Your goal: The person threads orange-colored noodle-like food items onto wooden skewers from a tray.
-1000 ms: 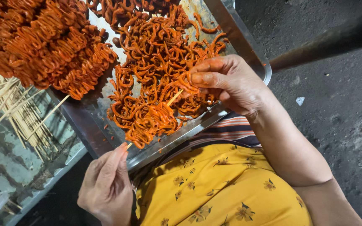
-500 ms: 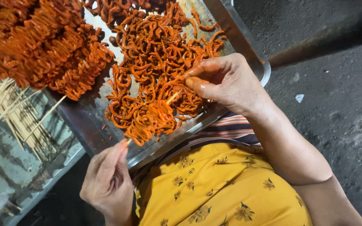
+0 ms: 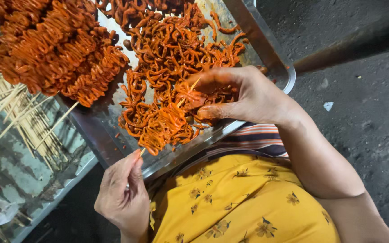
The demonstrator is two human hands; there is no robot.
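The tray (image 3: 266, 49) is sheet metal, dull grey, smeared with oily red sauce at its twelve o'clock end; the coiled meat strips (image 3: 167, 58) look wet and glossy, orange-red; the loaded skewers (image 3: 55, 49) at ten o'clock share that slick glaze; the bare skewers (image 3: 14, 112) at nine o'clock are pale, matt wood; the yellow cloth (image 3: 244, 202) at six o'clock is soft, matt, printed with flowers; the ground (image 3: 365, 121) at three o'clock is rough, dark and gritty

Two hands, one metal tray (image 3: 266, 49), one skewer (image 3: 167, 123) being threaded, one heap of filled skewers (image 3: 55, 49) at ten o'clock, and too many bare sticks (image 3: 19, 117) to count.
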